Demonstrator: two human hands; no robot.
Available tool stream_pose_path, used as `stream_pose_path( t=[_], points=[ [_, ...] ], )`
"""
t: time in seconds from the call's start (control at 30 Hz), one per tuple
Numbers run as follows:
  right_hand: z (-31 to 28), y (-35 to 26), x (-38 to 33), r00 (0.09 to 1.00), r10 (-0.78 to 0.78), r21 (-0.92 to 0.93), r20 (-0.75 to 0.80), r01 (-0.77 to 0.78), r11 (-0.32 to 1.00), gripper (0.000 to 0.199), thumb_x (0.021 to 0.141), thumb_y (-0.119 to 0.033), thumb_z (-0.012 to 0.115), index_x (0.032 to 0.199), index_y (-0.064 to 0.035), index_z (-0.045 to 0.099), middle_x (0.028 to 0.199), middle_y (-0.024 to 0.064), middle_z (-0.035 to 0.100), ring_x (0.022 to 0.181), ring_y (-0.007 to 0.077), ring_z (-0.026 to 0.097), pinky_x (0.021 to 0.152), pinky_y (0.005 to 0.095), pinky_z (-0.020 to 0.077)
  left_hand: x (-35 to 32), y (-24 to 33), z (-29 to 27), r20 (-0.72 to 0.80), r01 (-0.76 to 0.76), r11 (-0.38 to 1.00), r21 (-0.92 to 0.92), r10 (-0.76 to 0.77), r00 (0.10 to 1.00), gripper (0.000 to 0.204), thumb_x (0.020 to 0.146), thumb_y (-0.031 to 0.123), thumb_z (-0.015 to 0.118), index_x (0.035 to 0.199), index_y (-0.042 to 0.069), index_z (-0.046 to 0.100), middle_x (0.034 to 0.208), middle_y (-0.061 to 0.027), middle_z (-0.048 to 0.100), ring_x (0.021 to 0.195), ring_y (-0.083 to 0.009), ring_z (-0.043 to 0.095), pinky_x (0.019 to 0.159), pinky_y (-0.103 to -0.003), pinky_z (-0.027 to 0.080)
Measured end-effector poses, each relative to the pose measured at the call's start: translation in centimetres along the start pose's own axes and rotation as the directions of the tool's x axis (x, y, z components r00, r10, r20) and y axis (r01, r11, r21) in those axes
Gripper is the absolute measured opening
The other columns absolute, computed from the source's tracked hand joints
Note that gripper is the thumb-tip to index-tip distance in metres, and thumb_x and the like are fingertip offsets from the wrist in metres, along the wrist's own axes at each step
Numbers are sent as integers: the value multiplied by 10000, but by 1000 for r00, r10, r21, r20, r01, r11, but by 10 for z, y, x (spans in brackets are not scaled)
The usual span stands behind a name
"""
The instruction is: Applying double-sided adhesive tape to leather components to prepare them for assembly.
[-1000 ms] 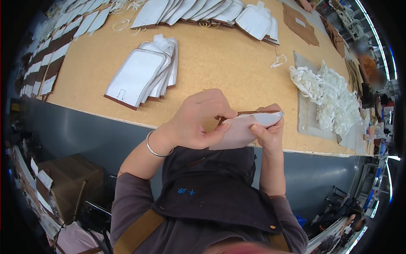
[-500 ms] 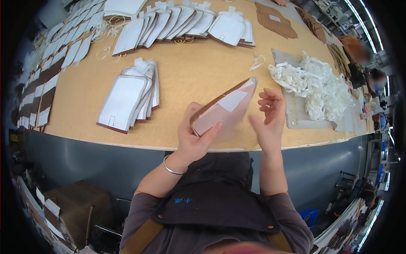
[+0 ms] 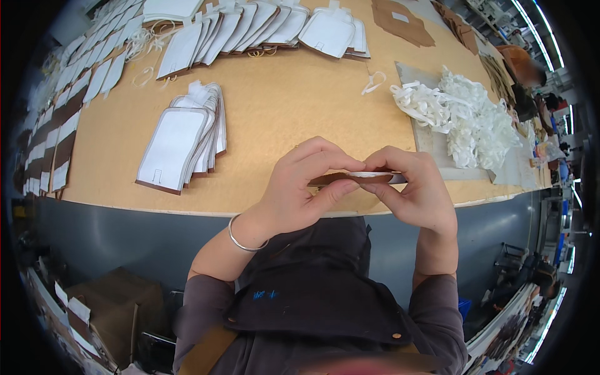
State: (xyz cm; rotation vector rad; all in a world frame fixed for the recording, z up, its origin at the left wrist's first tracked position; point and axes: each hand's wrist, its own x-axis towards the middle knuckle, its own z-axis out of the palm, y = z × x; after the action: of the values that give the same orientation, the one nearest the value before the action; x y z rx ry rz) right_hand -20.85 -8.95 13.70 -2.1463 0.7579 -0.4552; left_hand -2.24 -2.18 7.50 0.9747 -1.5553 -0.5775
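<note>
Between both hands is a flat brown leather panel with a white layer [image 3: 357, 177], turned edge-on above the table's near edge. My left hand [image 3: 300, 184] is closed on its left part, thumb below and fingers above. My right hand [image 3: 417, 187] pinches it farther right in the same way, and the two hands nearly meet in the middle. Most of the panel's faces are hidden at this angle. To the left lies a fanned stack of white-faced panels with brown edges [image 3: 170, 149].
Along the table's far side runs a row of overlapping white-faced panels [image 3: 234, 28]. A heap of white ribbon [image 3: 478, 128] sits on a grey sheet [image 3: 431, 164] at right, with a loose strip [image 3: 373, 82] beside it. Brown leather pieces [image 3: 406, 28] lie behind.
The panel has gone from upright and slanted, its pinkish face showing, to edge-on and lower. My right hand, open and apart before, has come in and gripped it.
</note>
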Motion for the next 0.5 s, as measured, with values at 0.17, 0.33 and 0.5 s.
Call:
stream_pose_path(
  t=[0.17,0.33,0.5],
  points=[
    [-3,9,5,998,-25,102,59,19,995,192,707,-5,663,892,-19,611,792,75,648,724,145,631,668,253,488,2,-12,-3,107,98,961,-258,-72,992,199,730,30,697,923,38,651,860,-67,594,748,-133,544,685,-234,414],
    [-8,19,11,989,43,578,140,-117,807,54,779,-29,652,823,-11,625,840,49,647,792,111,587,710,234,464,4,-34,6,227,252,715,-652,-133,965,167,742,-1,691,899,46,661,798,-29,584,730,-114,567,666,-234,456],
    [-17,24,19,956,156,640,249,-283,714,29,769,-4,648,782,-20,629,863,55,650,762,82,570,687,211,454,12,-29,4,233,283,701,-654,-169,958,149,747,-4,688,884,51,670,800,-24,600,730,-102,562,656,-232,449]
  ],
)
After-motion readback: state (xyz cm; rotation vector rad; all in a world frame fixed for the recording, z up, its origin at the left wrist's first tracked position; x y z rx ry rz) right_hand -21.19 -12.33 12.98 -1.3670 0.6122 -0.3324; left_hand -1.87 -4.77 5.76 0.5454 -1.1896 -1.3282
